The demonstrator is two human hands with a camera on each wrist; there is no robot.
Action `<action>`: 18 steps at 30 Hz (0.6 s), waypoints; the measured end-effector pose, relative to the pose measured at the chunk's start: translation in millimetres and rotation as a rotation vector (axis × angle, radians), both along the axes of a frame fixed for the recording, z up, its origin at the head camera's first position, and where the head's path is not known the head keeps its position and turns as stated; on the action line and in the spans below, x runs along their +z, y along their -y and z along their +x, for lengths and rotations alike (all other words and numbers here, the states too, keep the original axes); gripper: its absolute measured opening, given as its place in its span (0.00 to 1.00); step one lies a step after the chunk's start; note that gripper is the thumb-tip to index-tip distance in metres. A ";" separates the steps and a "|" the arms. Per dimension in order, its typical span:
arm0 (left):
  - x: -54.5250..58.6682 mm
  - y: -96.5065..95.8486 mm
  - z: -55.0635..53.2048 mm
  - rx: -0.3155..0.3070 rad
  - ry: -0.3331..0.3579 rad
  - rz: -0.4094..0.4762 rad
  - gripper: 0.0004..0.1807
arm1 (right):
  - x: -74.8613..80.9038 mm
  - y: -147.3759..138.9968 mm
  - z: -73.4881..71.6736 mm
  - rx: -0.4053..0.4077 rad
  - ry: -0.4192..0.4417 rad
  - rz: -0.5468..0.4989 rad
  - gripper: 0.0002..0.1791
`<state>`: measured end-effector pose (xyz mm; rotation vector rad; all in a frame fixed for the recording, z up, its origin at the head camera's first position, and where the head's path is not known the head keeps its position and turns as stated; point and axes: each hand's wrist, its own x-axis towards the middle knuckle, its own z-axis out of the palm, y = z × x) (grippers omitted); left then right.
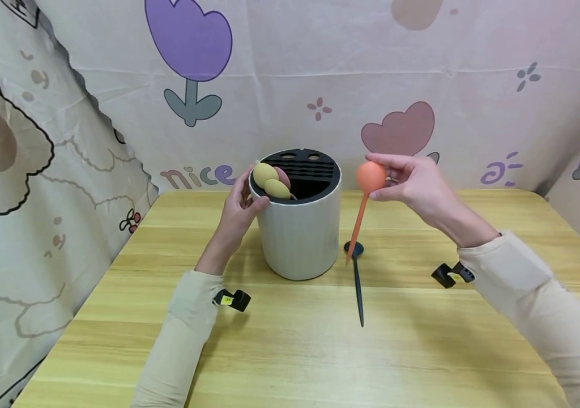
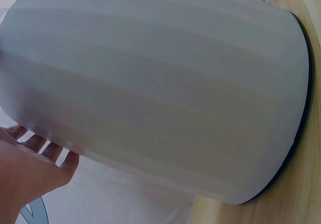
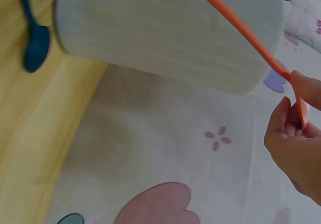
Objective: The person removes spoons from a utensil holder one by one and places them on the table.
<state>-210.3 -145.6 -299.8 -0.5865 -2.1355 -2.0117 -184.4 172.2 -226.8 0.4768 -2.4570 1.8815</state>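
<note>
A white ribbed utensil holder [image 1: 300,241] with a black slotted top [image 1: 315,190] stands upright on the table. Several spoons, yellow [image 1: 265,175] and pink [image 1: 282,175], rest in its left part, bowls up. My left hand [image 1: 239,212] grips the holder's left rim, thumb at the front, fingers on the far side. To the right of the holder, my right hand [image 1: 414,181] pinches an orange spoon [image 1: 370,177] by its bowl, the handle slanting down. Below that handle a dark blue spoon [image 1: 358,283] lies on the table, its bowl toward the back.
The wooden table [image 1: 280,351] reaches back to a patterned cloth [image 1: 280,96] hung behind it. More cloth hangs at the left and right sides. A small black camera sits on each wrist.
</note>
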 end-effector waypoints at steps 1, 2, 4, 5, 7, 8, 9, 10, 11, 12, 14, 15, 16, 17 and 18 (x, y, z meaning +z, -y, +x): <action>-0.1 0.1 -0.1 0.001 0.001 -0.001 0.68 | -2.8 -1.0 -0.4 0.009 0.009 0.012 0.37; -0.3 0.2 -0.1 0.003 0.002 -0.002 0.68 | -5.3 -2.0 -0.8 0.017 0.016 0.022 0.38; -0.4 0.3 -0.3 0.003 0.004 -0.005 0.68 | -9.7 -4.3 -1.3 0.026 0.023 0.056 0.38; -0.4 0.3 -0.6 0.002 0.003 -0.005 0.68 | -11.5 -5.5 -1.8 0.028 0.025 0.073 0.38; -0.6 0.4 -0.8 0.002 0.004 -0.006 0.68 | -14.5 -7.7 -3.2 0.027 0.029 0.099 0.38; -0.8 0.5 -0.9 0.001 0.005 -0.004 0.68 | -15.9 -8.9 -4.0 0.021 0.032 0.108 0.38; -1.0 0.6 -0.9 0.000 0.006 -0.001 0.68 | -17.1 -10.3 -5.0 0.021 0.035 0.117 0.38; -1.2 0.8 -0.8 0.002 0.007 -0.001 0.68 | -18.3 -11.7 -6.1 0.022 0.039 0.123 0.38; -1.4 1.1 -0.8 0.003 0.007 -0.002 0.68 | -19.5 -13.2 -7.3 0.022 0.044 0.129 0.38; -1.5 1.3 -0.6 0.005 0.008 -0.003 0.68 | -20.7 -14.8 -8.4 0.023 0.049 0.135 0.38; -1.5 1.5 -0.4 0.007 0.005 -0.008 0.68 | -23.3 -18.1 -10.2 0.017 0.055 0.158 0.37; -1.5 1.5 -0.2 0.009 0.004 -0.012 0.67 | -24.6 -19.9 -10.7 0.017 0.060 0.176 0.37; -1.5 1.5 -0.3 0.010 0.003 -0.014 0.67 | -26.5 -21.5 -11.4 0.014 0.067 0.195 0.37; -1.4 1.6 -0.5 0.008 0.002 -0.013 0.67 | -28.7 -23.2 -12.0 0.013 0.071 0.216 0.37; -1.2 1.5 -0.4 0.007 0.002 -0.013 0.67 | -31.1 -24.8 -12.5 0.013 0.077 0.233 0.37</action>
